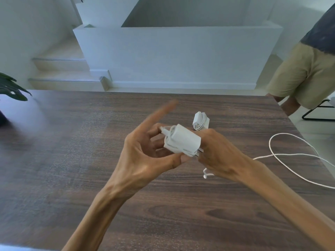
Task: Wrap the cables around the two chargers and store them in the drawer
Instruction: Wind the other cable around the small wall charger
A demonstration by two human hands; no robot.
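Note:
Over the middle of the dark wooden table (72,151) I hold a white charger (183,140) with a few turns of its white cable around it. My left hand (145,156) grips it between thumb and fingers, the index finger sticking up and blurred. My right hand (217,154) holds the charger's prong end and the cable (282,160), which trails off in loose loops over the table's right side. A second white charger (200,121), its cable wound around it, lies on the table just behind my hands. No drawer is in view.
A dark green plant (10,87) stands at the table's left edge. Another person in beige shorts (304,77) stands past the far right corner, beside a black metal frame (315,113). White walls and steps lie beyond the table.

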